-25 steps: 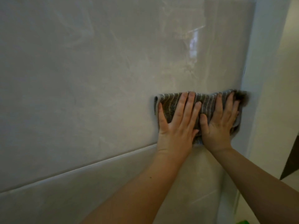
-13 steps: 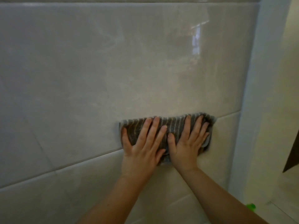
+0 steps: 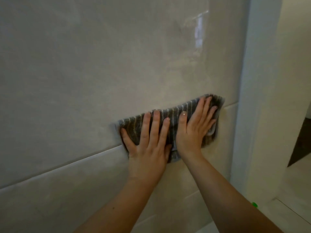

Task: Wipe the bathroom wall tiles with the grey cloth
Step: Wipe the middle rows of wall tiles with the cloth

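A grey striped cloth [image 3: 173,117] lies flat against the glossy beige wall tiles [image 3: 84,78], just above a horizontal grout line. My left hand [image 3: 148,142] presses its left half with straight, spread fingers. My right hand [image 3: 195,128] presses the right half, its fingers straight and angled up to the right. The two hands sit side by side and cover much of the cloth.
A pale blue-grey corner trim [image 3: 242,98] ends the tiled wall on the right. Beyond it is a cream wall [image 3: 279,81] and a dark opening [image 3: 301,143]. A small green object [image 3: 254,204] lies on the floor at the lower right.
Both hands and the cloth slid down and left from the corner trim, then back right toward it. The cloth now slants up to the right.
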Tool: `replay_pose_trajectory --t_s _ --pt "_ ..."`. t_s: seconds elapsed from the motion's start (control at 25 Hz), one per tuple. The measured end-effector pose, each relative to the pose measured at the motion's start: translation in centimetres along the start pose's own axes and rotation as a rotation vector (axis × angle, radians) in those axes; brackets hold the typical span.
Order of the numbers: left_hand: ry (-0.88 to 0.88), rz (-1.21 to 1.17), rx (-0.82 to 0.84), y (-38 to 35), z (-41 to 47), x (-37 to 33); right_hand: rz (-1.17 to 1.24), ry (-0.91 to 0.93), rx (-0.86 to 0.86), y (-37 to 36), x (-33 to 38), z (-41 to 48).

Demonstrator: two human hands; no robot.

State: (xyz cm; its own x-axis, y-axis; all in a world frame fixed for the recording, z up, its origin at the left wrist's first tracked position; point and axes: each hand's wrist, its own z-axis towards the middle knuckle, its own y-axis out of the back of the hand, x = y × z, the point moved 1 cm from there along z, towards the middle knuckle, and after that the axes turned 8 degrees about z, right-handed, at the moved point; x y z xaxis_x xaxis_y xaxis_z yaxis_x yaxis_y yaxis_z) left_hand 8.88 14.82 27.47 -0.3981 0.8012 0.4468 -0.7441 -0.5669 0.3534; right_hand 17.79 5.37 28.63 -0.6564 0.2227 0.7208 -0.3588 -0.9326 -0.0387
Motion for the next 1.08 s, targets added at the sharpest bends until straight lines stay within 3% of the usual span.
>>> replay_pose_trajectory --t_s 0.16,0.36,0.48,0.68,0.8,1.08 --pt "-0.074 -0.017 0.025 -1.7 -0.7 -4.4 -0.159 0.087 -0.030 1.7 -6.1 0.5" --pt "-0.178 -0.081 0.156 -2.7 -5.6 -7.2 -0.271 -0.063 0.034 3.1 -11.0 -4.6" --pt "-0.165 -0.103 0.124 -1.3 -4.1 -6.3 -0.255 -0.025 0.070 3.5 -9.4 -2.0" --pt "-0.091 -0.093 0.054 -0.5 2.5 -6.2 -0.165 0.043 -0.008 3.8 -7.1 4.3" --pt "-0.181 -0.080 0.118 -1.6 0.6 -7.8 -0.167 0.007 -0.052 4.2 -10.0 2.2" --pt "-0.250 -0.089 0.230 -3.8 -7.6 -11.0 -0.286 -0.171 0.116 5.7 -15.8 -5.7"
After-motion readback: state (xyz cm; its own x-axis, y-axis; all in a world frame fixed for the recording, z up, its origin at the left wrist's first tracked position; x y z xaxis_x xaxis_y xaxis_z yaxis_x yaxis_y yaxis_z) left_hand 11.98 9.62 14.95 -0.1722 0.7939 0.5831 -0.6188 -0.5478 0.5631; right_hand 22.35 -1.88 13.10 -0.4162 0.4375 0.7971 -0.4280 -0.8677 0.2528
